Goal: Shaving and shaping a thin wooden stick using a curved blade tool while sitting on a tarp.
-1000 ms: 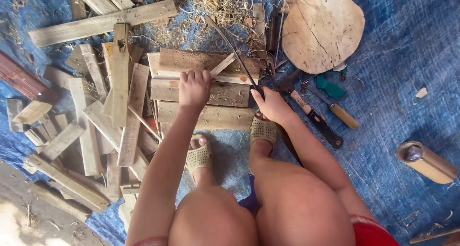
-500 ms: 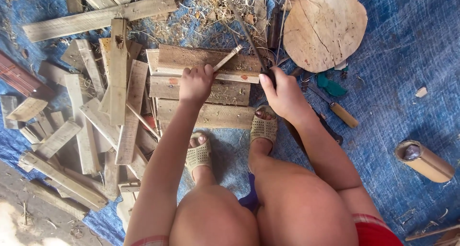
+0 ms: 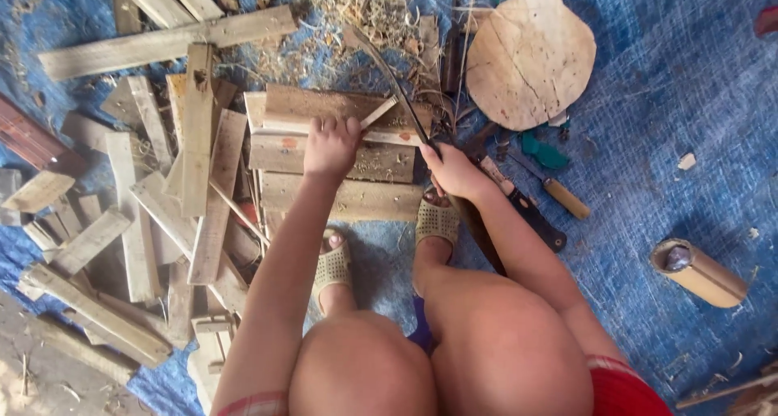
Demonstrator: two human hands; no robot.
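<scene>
I squat over a stack of short wooden planks (image 3: 324,105) on a blue tarp. My left hand (image 3: 328,149) presses on the planks and pinches a thin light wooden stick (image 3: 379,112), which points up and to the right. My right hand (image 3: 454,171) grips the handle of a long, dark, curved knife (image 3: 399,88). Its blade runs up and left across the stick's far end, toward the pile of shavings. Both my sandalled feet rest just below the planks.
Many loose wooden slats (image 3: 196,140) lie heaped to the left. A round wooden block (image 3: 531,55) sits at the upper right. Below it lie a wood-handled knife (image 3: 561,196) and green-handled tools (image 3: 541,150). A bamboo tube (image 3: 698,272) lies at the right. Shavings (image 3: 356,11) cover the top.
My right hand lifted the knife up and to the right, then brought it back down and left against the stick. My left hand has stayed on the planks.
</scene>
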